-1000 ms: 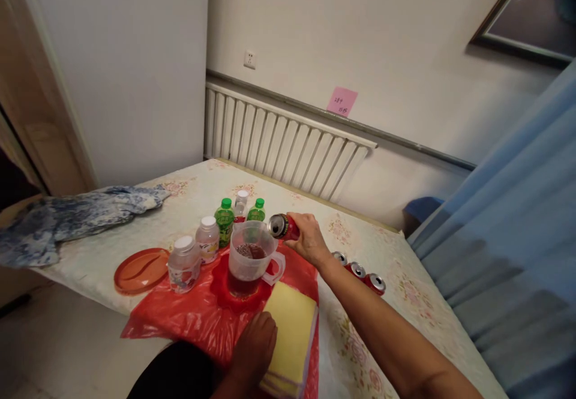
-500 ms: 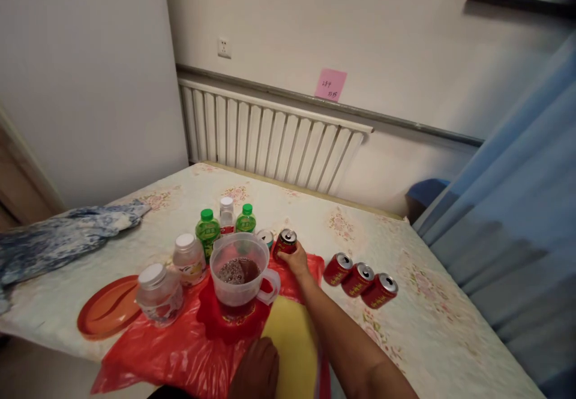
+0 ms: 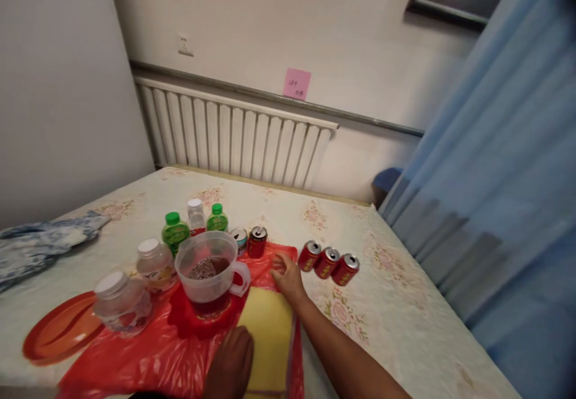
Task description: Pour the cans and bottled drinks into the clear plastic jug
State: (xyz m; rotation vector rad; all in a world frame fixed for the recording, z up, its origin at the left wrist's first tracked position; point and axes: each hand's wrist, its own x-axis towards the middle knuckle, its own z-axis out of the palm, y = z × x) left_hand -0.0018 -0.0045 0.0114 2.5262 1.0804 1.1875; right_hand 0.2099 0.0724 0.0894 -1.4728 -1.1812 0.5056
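A clear plastic jug [image 3: 204, 285], part-filled with dark, frothy liquid, is set upright in a red scalloped dish [image 3: 198, 327] on a worktop [image 3: 405, 333] covered in floral cloth. Under and around the jug, a red plastic sheet [image 3: 139, 366] is spread. To the right of the jug, past its handle, the right hand [image 3: 287, 278] is held released, fingers loosely parted and nothing grasped. Behind the jug, to the right, one red can [image 3: 257, 243] is stood upright beside a short tin [image 3: 240, 242]. Farther right of the jug, three red cans [image 3: 328, 264] are lined up in a row. In front of the jug, the left hand [image 3: 231, 360] is rested with curled fingers at the edge of a yellow folded cloth [image 3: 269, 339]; whether the cloth is gripped cannot be told. Left of the jug, two white-lidded jars [image 3: 123, 309] are placed.
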